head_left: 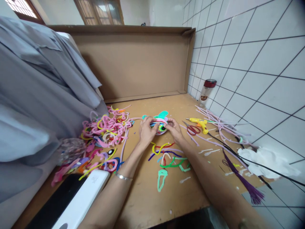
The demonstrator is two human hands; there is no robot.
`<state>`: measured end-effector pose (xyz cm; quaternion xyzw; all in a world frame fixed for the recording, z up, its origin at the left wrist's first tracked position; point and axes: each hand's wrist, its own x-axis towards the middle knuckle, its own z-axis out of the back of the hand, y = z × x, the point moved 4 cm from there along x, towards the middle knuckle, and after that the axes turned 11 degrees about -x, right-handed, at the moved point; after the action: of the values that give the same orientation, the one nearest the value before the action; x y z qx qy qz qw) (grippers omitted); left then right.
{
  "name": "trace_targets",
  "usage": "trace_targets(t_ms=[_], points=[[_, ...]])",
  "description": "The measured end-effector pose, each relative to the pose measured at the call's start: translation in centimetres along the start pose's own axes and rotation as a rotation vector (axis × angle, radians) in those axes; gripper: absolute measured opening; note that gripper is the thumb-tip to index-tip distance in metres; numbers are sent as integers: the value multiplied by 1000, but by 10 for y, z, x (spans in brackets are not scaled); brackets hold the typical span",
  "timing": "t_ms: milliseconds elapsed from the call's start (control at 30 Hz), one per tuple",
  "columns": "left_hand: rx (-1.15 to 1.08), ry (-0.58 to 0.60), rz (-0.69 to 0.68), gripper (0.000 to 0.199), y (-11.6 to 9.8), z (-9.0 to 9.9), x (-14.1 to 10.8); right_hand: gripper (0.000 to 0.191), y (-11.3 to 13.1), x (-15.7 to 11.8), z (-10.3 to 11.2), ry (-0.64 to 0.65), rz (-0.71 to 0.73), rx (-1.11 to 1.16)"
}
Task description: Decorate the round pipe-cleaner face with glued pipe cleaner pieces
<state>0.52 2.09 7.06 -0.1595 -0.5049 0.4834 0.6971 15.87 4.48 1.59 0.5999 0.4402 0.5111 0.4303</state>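
Between my two hands is a small fish-like figure [163,114] made of coloured pipe cleaners, with a teal fin on top, striped bands and a green-and-black eye. My left hand [148,128] grips its left side, fingers closed around it. On the other side my right hand [174,128] pinches its right edge. Just below lie loose pipe cleaner pieces: a yellow curl [158,149], a green strand [172,163] and a mint-green loop [162,179]. Part of the figure is hidden behind my fingers.
A tangled pink pipe cleaner pile [111,127] lies left, near a white device [83,197]. To the right are red-handled scissors [193,129], a yellow glue gun [201,123] with its cord, a purple tassel [245,183], white tissue [267,162] and a red-lidded bottle [206,92].
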Motion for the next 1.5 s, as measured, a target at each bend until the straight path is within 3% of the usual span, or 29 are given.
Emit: trace_targets(t_ms=[733, 1233, 1500], points=[[79, -29, -34, 18, -4, -2, -3, 35, -4, 1, 1, -26, 17, 6], [99, -48, 42, 20, -2, 2, -1, 35, 2, -1, 2, 66, 8, 17], [89, -43, 54, 19, -1, 1, 0, 39, 1, -1, 1, 41, 8, 50]])
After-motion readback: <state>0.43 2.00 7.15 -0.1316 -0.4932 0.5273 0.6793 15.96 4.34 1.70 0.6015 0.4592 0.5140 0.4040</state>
